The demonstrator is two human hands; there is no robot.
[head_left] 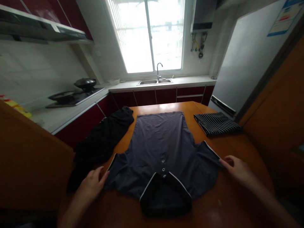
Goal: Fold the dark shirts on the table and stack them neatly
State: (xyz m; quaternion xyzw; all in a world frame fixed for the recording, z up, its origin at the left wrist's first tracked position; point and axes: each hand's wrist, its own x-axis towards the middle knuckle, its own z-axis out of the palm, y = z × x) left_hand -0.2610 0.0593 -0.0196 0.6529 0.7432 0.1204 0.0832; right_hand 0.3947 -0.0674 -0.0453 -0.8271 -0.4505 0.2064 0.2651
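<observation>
A grey-blue polo shirt [163, 139] lies spread face up, its hem toward the window and its black, white-edged collar [166, 202] nearest me. Several pale buttons run down the front below the collar. My left hand [93, 180] pinches the cuff edge of the sleeve on the left. On the other side, my right hand [234, 166] has the opposite sleeve's white-trimmed cuff between thumb and fingers. Both sleeves stretch outward from the shirt's body.
The shirt rests on an orange-brown wooden table [152, 109] with rounded edges. Crumpled black clothing [104, 136] lies at the left, and a folded black-and-white striped cloth [217, 123] at the right. Beyond are a counter with a sink [154, 82], a stove [78, 96] and a fridge [244, 60].
</observation>
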